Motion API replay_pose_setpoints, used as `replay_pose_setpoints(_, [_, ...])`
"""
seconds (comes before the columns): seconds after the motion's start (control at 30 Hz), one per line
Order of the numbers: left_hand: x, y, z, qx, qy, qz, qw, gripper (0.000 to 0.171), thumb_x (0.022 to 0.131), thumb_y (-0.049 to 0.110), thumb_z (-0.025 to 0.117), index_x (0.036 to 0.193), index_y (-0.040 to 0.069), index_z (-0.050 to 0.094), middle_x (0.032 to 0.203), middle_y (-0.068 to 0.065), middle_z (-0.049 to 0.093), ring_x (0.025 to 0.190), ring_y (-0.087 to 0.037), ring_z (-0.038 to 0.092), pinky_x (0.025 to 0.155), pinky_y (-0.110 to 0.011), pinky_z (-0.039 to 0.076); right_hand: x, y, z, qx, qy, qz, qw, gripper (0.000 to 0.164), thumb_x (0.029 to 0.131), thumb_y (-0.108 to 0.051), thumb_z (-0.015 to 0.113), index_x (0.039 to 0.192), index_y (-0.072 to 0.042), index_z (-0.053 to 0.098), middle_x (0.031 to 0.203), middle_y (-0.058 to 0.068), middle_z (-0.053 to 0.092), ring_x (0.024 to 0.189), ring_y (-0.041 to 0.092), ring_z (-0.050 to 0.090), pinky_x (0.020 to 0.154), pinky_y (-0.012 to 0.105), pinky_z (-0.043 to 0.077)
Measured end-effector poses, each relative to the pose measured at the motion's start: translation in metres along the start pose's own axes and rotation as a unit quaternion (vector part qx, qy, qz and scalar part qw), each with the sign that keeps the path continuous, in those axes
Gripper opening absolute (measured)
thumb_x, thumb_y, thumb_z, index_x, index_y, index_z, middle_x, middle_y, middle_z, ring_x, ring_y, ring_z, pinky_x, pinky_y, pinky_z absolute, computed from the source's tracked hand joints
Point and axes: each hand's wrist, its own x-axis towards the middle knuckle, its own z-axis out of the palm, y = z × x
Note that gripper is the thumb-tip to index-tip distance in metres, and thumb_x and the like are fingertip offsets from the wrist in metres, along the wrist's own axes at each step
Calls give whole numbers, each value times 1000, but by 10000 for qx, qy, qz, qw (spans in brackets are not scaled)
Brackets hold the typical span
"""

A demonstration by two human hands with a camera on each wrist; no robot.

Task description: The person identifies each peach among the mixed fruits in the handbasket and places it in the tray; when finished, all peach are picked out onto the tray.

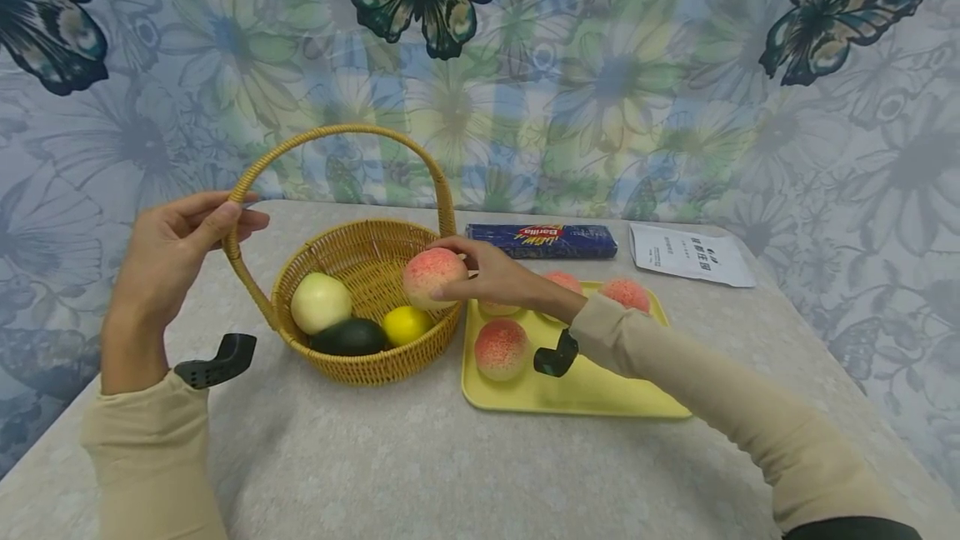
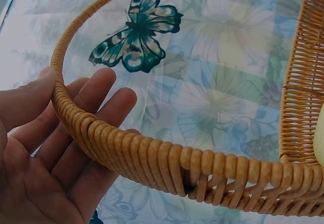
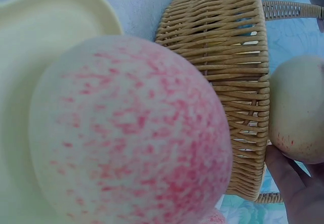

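Observation:
On the left of the head view stands a wicker basket (image 1: 367, 369) with a tall handle (image 1: 337, 130). My left hand (image 1: 161, 248) holds the handle's left side, thumb in front and fingers behind; in the left wrist view the handle (image 2: 116, 143) crosses the hand (image 2: 55, 158). My right hand (image 1: 495, 273) grips a pink-speckled peach (image 1: 432, 277) at the basket's right rim, inside the opening. The right wrist view shows that peach (image 3: 298, 107) beyond the wicker wall. Inside the basket lie a pale round fruit (image 1: 321, 303), a dark green oval item (image 1: 349, 337) and a lemon (image 1: 407, 325).
Right of the basket is a yellow tray (image 1: 577, 402) with several peaches, one (image 1: 502, 349) near its left front. A blue Barilla box (image 1: 540, 241) and a white packet (image 1: 692, 254) lie behind the tray, before the patterned curtain (image 1: 600, 132).

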Motion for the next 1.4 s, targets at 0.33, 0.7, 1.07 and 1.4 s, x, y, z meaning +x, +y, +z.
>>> replay_pose_setpoints(0.33, [-1, 0, 0, -71, -31, 3, 10000, 30, 97, 14, 57, 121, -2, 63, 92, 3, 74, 93, -5, 68, 84, -13, 40, -12, -1, -2, 163, 382, 144, 9990, 63, 85, -22, 73, 140, -19, 43, 130, -1, 55, 119, 14, 54, 94, 33, 48])
replay_pose_setpoints(0.7, [-1, -2, -2, 22, 6, -67, 10000, 30, 97, 14, 57, 122, -1, 63, 92, 4, 74, 93, -4, 68, 83, -13, 40, -27, 2, -7, 393, 605, 173, 9972, 64, 85, -14, 73, 141, -10, 43, 132, 4, 55, 119, 19, 55, 100, 38, 44])
replay_pose_setpoints(1.07, [-1, -1, -2, 237, -3, -52, 9997, 31, 97, 16, 57, 122, 0, 63, 93, 5, 74, 94, -4, 67, 84, -12, 41, -47, 8, -9, 737, 638, 151, 9951, 63, 83, -11, 74, 138, -11, 46, 131, 8, 55, 117, 23, 57, 96, 37, 47])
replay_pose_setpoints(1.4, [1, -1, -1, 9, -44, -16, 10000, 28, 97, 13, 56, 121, -1, 63, 93, 4, 74, 94, -4, 67, 84, -13, 40, -63, 4, -25, 717, 798, 166, 9941, 63, 83, -8, 74, 139, -9, 45, 129, 11, 57, 114, 25, 59, 93, 38, 49])
